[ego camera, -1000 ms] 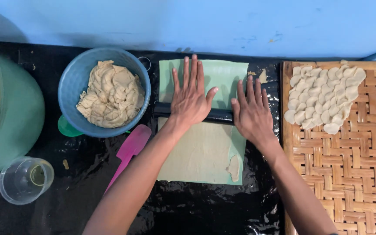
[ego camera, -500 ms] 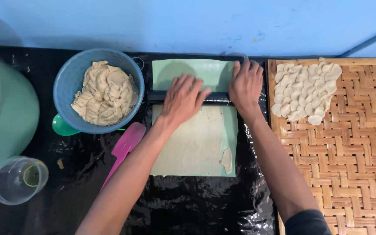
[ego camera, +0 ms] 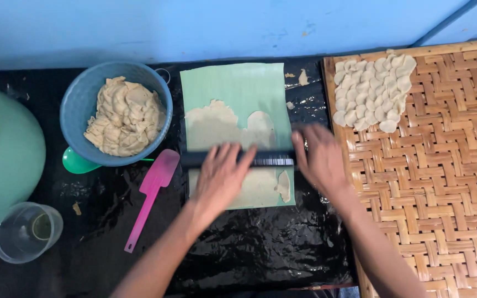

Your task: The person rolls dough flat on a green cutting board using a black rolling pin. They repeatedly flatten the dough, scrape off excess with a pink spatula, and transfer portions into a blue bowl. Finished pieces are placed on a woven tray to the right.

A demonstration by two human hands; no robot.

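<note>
Both palms press a black cylindrical rolling pin (ego camera: 260,159) across thin beige dough (ego camera: 233,129) on a pale green sheet (ego camera: 238,83). Left hand (ego camera: 220,179) fingers spread flat; right hand (ego camera: 320,160) fingers blurred, apparently flat. Even pressure from both should keep the thickness uniform beyond the fingertips.

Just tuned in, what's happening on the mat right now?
A person has both palms pressed on a dark rolling pin laid across thin dough on a pale green sheet: left hand near the middle, right hand at its end. A blue bowl of dough scraps and a pink spatula lie left; cut rounds sit on the woven tray.
</note>
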